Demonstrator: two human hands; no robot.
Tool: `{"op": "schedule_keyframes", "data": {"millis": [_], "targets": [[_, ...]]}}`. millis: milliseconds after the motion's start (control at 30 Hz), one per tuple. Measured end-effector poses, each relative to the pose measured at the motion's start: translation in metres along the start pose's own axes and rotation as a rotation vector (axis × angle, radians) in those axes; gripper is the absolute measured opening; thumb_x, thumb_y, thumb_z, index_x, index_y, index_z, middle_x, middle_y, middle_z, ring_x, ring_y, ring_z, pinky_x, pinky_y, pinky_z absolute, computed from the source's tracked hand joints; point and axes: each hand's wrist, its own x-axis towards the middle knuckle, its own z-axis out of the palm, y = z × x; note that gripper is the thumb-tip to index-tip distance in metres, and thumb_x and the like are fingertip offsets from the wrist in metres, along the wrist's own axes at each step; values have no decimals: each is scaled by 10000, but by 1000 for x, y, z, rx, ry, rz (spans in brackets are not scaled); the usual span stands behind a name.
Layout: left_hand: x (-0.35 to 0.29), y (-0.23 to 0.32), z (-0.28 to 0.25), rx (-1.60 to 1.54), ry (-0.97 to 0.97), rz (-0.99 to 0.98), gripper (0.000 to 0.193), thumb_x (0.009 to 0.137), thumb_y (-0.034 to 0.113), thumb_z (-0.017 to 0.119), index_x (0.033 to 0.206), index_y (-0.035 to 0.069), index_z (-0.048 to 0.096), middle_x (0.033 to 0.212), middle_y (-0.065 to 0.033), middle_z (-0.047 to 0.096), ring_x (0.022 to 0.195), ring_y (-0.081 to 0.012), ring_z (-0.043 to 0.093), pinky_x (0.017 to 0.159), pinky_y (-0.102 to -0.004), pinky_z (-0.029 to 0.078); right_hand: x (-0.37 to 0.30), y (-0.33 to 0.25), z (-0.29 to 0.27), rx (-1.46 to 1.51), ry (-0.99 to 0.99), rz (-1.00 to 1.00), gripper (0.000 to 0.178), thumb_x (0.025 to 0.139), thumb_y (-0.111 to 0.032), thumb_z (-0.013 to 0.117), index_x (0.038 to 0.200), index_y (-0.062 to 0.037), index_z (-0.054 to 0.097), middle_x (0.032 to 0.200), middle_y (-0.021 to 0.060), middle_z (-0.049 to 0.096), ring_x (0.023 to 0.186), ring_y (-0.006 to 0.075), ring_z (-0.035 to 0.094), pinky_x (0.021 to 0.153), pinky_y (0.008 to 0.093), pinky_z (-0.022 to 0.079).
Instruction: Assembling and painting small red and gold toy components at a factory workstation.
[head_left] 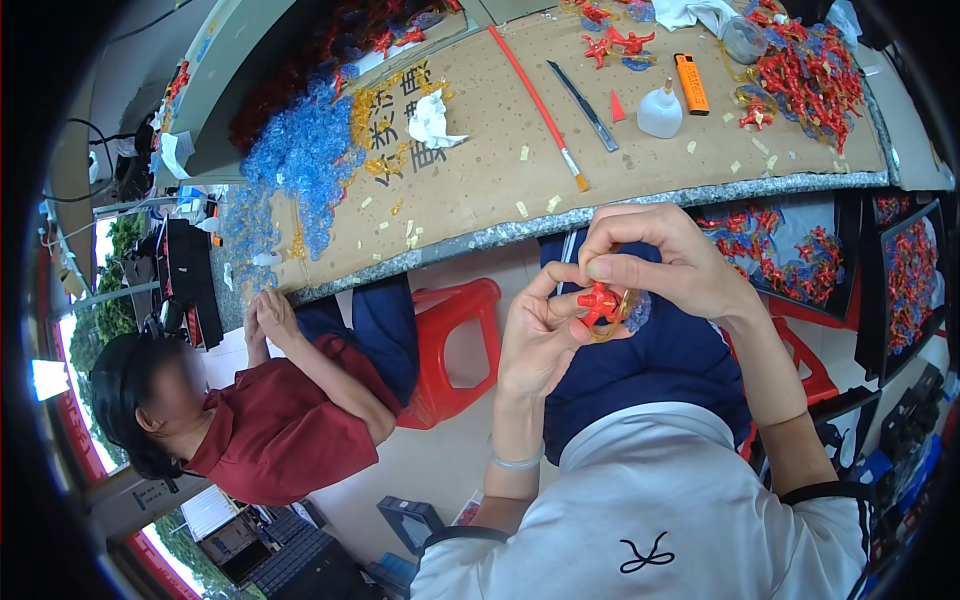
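Note:
Just in front of the table edge, above my lap, my left hand (540,338) is closed round a small red plastic figurine (600,304). Clear yellow and blue pieces (634,312) show on the figurine's right side. My right hand (672,258) reaches over from the right, its thumb and forefinger pinched together right above the figurine, close to my left fingertips. What lies inside that pinch, if anything, is too small and hidden to make out.
On the cardboard-covered table (470,190) lie a red-handled brush (535,100), a craft knife (585,108), an orange lighter (691,85), and a white squeeze bottle (660,112). Heaps of blue pieces (300,150) and red figurines (810,80) flank them. A co-worker (290,420) sits at left.

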Motion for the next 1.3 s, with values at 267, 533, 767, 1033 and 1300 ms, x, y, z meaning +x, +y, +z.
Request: {"op": "schedule_keyframes", "data": {"millis": [267,533,767,1033,1300], "targets": [[0,-4,-3,114,-10,50,398,856,35,634,1152,0,370,933,-177,681,804,-153,657,681,-228,500,-3,6,-3,413,16,351,174,828,-141,661,770,22,676,673,17,609,633,62,526,594,211,404],[3,5,11,405,15,108,297,879,7,587,1086,3,373,916,-212,677,891,-251,663,752,-275,517,-12,13,0,548,100,359,135,815,-97,658,768,28,682,649,52,622,587,75,551,531,214,409],[7,6,8,438,159,174,256,947,82,493,1148,0,359,985,-208,648,930,-286,651,811,-342,523,-19,17,18,506,389,269,155,848,-116,643,871,33,680,741,70,655,648,85,585,561,208,410],[4,-30,14,1001,367,590,547,866,-30,517,1355,4,275,1372,-174,338,1173,-251,470,942,-359,453,-16,23,64,801,739,307,176,883,-154,619,955,-3,675,804,39,651,730,52,530,670,201,405],[5,-18,6,929,411,672,409,971,261,456,1251,-20,357,1238,-153,473,959,-187,564,775,-270,467,-23,22,51,557,449,369,125,854,-103,633,903,7,668,803,45,649,738,63,572,680,205,439]]}}
